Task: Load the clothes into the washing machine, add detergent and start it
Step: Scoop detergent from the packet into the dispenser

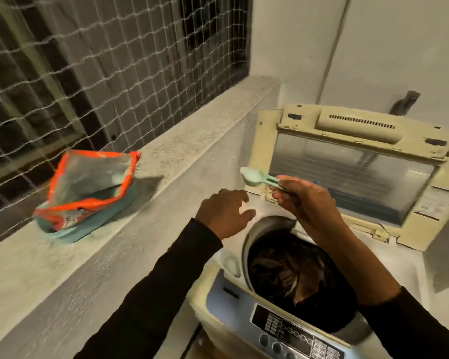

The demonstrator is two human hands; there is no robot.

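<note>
Above the open washing machine (290,330), right hand (302,200) pinching a green scoop (257,177), left hand (224,212) loosely spread, dark clothes (296,275) in the drum, detergent bag (88,193) open on the ledge (166,161)

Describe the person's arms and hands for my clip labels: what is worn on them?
Both arms wear long, close-fitting black sleeves that end at the wrists. The left hand and right hand are bare, with no gloves. No rings, watch or bracelet can be made out, though the picture is a little blurred. The sleeves look plain, with no markings visible.
</note>
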